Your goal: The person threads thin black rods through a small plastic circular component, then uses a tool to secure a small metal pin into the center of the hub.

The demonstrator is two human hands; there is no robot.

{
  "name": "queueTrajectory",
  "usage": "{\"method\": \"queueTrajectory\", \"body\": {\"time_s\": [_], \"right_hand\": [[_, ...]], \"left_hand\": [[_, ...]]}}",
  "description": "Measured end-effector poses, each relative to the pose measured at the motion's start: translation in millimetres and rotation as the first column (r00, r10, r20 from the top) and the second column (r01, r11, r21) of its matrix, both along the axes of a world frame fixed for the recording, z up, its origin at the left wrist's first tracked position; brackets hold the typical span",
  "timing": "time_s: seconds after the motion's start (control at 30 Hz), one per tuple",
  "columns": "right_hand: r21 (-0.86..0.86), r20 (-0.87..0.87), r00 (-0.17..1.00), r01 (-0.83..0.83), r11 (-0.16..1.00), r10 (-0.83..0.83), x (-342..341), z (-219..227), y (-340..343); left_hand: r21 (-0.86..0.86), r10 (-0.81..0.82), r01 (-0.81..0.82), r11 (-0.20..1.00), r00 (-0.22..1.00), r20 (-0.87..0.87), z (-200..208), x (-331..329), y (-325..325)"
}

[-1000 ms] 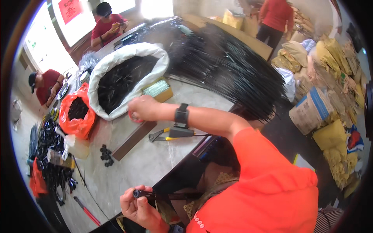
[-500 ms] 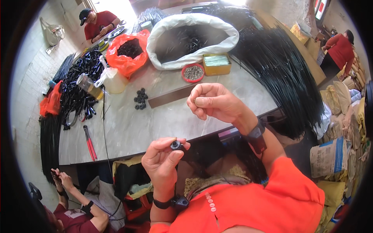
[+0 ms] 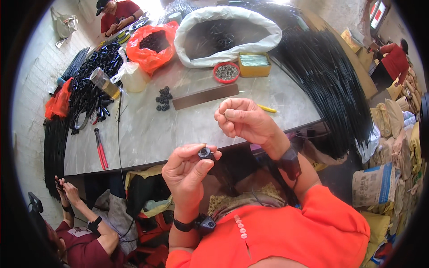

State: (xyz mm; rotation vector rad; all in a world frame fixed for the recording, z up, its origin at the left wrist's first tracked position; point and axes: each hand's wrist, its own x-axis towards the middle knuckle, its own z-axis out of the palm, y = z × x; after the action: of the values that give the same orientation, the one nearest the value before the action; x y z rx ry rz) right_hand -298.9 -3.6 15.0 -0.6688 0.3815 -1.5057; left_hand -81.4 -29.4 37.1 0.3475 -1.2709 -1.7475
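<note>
My left hand [image 3: 185, 174] is raised in front of the table's near edge. Its thumb and fingers pinch a small black round part [image 3: 206, 153] with a grey ring and a hole facing up. A little to the right and farther away, my right hand [image 3: 243, 118] is closed, thumb against the index finger. Whatever lies in that pinch is too small to name. Beyond it on the table lie a dark brown bar [image 3: 205, 97] and a cluster of small black knobbed parts [image 3: 164, 99]. A yellow stick-like tool [image 3: 267, 108] pokes out beside my right hand.
A red dish of small metal pieces [image 3: 226, 72], a yellow box [image 3: 254, 70], a white sack [image 3: 187, 60] and a red bag [image 3: 154, 62] stand farther back. Red-handled pliers [image 3: 101, 149] lie left. Long black rods [image 3: 321, 76] cover the right side. Other people sit left and far left; another stands right.
The view has shifted, so the table sits higher in the picture. My hands are slightly closer together. The yellow tool beside my right hand has come into sight. Both pinches stay closed.
</note>
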Motion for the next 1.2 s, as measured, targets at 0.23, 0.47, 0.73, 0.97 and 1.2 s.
{"method": "queueTrajectory", "body": {"time_s": [0.23,0.47,0.73,0.97,1.2], "right_hand": [[-0.002,0.062,0.998,0.011,1.000,-0.011,-2,-18,-5],[0.045,0.010,0.999,0.042,0.998,-0.042,12,-13,4],[-0.164,-0.211,0.924,0.288,0.944,-0.318,64,7,24],[-0.166,-0.184,0.881,0.409,0.897,-0.436,86,-2,28],[-0.130,-0.119,0.898,0.408,0.904,-0.423,91,-4,28]], "left_hand": [[0.022,0.015,-0.015,1.000,1.000,0.001,-1,2,-3],[0.045,-0.011,0.013,0.999,0.999,-0.048,-2,3,-5],[0.008,0.025,-0.025,1.000,0.998,-0.061,-3,4,-5],[-0.038,0.024,-0.028,0.999,0.995,-0.099,-6,8,-6],[-0.040,0.031,-0.035,0.999,0.995,-0.096,-5,9,-3]]}}
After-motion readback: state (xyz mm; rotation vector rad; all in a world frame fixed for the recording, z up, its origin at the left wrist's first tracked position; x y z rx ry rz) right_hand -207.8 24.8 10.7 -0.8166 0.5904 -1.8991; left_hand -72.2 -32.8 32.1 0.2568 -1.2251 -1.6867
